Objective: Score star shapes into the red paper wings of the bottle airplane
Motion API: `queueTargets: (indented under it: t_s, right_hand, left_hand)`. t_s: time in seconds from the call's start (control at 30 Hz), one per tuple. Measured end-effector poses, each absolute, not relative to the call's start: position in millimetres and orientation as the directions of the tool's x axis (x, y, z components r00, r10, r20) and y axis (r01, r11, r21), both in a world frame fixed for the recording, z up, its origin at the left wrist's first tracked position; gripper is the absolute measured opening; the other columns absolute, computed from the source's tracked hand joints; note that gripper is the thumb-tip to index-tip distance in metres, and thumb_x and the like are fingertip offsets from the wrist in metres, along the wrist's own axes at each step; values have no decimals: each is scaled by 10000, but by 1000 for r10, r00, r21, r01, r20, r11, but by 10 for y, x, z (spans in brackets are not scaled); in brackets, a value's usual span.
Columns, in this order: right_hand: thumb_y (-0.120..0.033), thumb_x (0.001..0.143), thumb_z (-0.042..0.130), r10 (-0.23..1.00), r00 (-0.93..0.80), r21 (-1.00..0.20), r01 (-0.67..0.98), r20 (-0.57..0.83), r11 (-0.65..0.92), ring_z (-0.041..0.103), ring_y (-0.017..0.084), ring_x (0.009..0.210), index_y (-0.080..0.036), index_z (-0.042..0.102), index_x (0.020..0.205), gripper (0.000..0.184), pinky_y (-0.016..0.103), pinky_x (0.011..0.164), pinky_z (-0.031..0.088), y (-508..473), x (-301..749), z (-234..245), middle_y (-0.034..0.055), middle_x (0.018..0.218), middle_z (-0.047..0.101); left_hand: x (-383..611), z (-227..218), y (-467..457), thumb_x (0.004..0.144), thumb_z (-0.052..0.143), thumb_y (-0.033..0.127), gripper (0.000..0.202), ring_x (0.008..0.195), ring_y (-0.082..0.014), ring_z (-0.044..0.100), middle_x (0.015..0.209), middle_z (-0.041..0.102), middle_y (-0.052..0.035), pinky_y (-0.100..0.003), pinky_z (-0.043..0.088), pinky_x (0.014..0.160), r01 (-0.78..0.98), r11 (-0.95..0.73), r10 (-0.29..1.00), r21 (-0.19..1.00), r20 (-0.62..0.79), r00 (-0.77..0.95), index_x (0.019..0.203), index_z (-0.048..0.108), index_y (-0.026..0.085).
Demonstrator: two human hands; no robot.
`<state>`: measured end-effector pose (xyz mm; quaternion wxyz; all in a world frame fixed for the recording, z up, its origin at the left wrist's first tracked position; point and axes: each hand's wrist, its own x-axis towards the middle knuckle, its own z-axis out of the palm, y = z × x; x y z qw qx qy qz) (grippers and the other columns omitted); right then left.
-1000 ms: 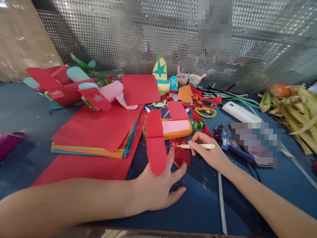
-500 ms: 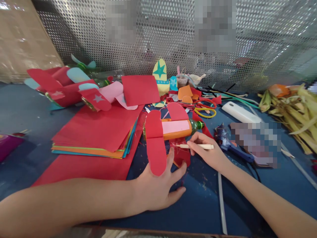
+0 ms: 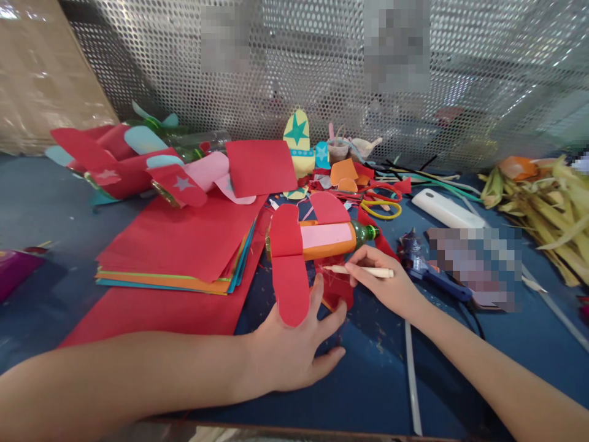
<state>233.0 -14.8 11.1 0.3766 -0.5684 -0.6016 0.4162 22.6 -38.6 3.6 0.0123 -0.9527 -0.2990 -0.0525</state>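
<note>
A green bottle (image 3: 368,232) lies on its side, wrapped in orange and pink paper, with a long red paper wing (image 3: 291,288) across its left end and a rounded red paper flap (image 3: 329,207) behind. My right hand (image 3: 384,279) grips a cream-coloured pen (image 3: 368,271), its tip on a red paper flap (image 3: 335,287) in front of the bottle. Faint star-like lines show on that flap. My left hand (image 3: 294,344) is open, fingers spread on and beside the same flap. The red wing overlaps part of this hand.
A stack of coloured paper (image 3: 179,245) lies left. Behind it are red paper-covered bottles (image 3: 133,166). To the right are a blue glue gun (image 3: 437,279), a phone (image 3: 469,264), a white device (image 3: 446,209), yellow-handled scissors (image 3: 381,210) and dried husks (image 3: 547,215).
The pen tip and my right hand have shifted slightly left over the red flap. My left hand and the bottle have stayed in place.
</note>
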Motion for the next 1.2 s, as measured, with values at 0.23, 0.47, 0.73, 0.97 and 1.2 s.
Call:
queueTargets:
  t_s: [0.23, 0.47, 0.73, 0.97, 1.2]
  right_hand:
    - [-337, 834, 581, 997, -71, -933, 359, -25, 2, 601, 129, 587, -212, 529, 783, 145, 247, 592, 466, -151, 2321, 118, -26, 605, 616]
    - [-328, 830, 582, 998, -61, -926, 377, -7, 16, 610, 132, 581, -213, 528, 775, 139, 250, 584, 478, -149, 2320, 120, -23, 607, 617]
    - [-354, 824, 597, 998, -66, -933, 360, -15, 10, 638, 146, 612, -214, 533, 787, 158, 267, 615, 503, -149, 2316, 122, -10, 636, 642]
    - [-369, 820, 591, 998, -61, -925, 380, -11, 13, 655, 159, 621, -220, 535, 787, 162, 279, 610, 512, -155, 2313, 129, -2, 638, 659]
    - [-362, 818, 608, 999, -50, -936, 352, -20, -1, 658, 154, 622, -217, 541, 786, 163, 272, 618, 508, -150, 2313, 120, -8, 634, 661]
  left_hand:
    - [223, 39, -381, 917, 364, 540, 555, 1200, -452, 451, 1388, 389, -260, -574, 452, 835, 567, -824, 564, 14, 113, 818, 1398, 411, 268]
    - [215, 17, -395, 919, 362, 543, 555, 1213, -446, 439, 1400, 377, -251, -559, 448, 850, 575, -818, 573, 24, 126, 810, 1402, 405, 273]
    - [223, 28, -390, 922, 359, 541, 551, 1200, -462, 445, 1411, 358, -259, -577, 446, 843, 577, -816, 577, 36, 105, 810, 1402, 406, 276]
    - [225, 51, -385, 918, 374, 540, 559, 1216, -457, 429, 1409, 370, -251, -575, 437, 863, 578, -815, 580, 45, 90, 810, 1406, 403, 271]
    - [237, 51, -387, 913, 380, 545, 566, 1208, -454, 437, 1414, 359, -247, -577, 435, 856, 586, -810, 587, 42, 63, 807, 1412, 386, 278]
